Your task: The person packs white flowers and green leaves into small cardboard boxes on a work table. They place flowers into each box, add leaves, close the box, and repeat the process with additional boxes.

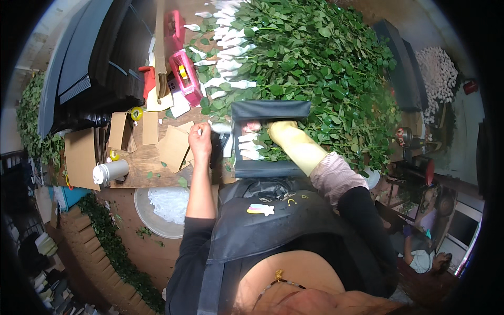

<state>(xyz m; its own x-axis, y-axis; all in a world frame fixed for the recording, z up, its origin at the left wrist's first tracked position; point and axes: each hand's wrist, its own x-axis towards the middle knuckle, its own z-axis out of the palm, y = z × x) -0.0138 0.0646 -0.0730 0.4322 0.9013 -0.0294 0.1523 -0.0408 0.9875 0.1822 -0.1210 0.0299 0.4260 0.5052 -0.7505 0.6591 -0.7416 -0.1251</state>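
Before me a dark corrugated sheet [271, 168] is folded up at its near and far sides, like a trough. Inside it lie several flower heads in white mesh sleeves [250, 150] and a pink rose [252, 126]. My right hand [281, 132], in a pale yellow glove, reaches in over the leafy stems beside the rose; its fingertips are partly hidden, so its grip is unclear. My bare left hand [201, 136] is raised left of the sheet, fingers curled with the tips together, close to a blurred white sleeve [221, 128]. Whether it pinches that sleeve cannot be told.
A large heap of leafy rose stems [323, 59] covers the table beyond. Pink tape dispensers [185, 76], cardboard pieces [173, 145], a white lidded bottle [112, 171] and stacked dark sheets [98, 51] stand left. Below is a round tub [141, 212] of white sleeves. Another person is far right.
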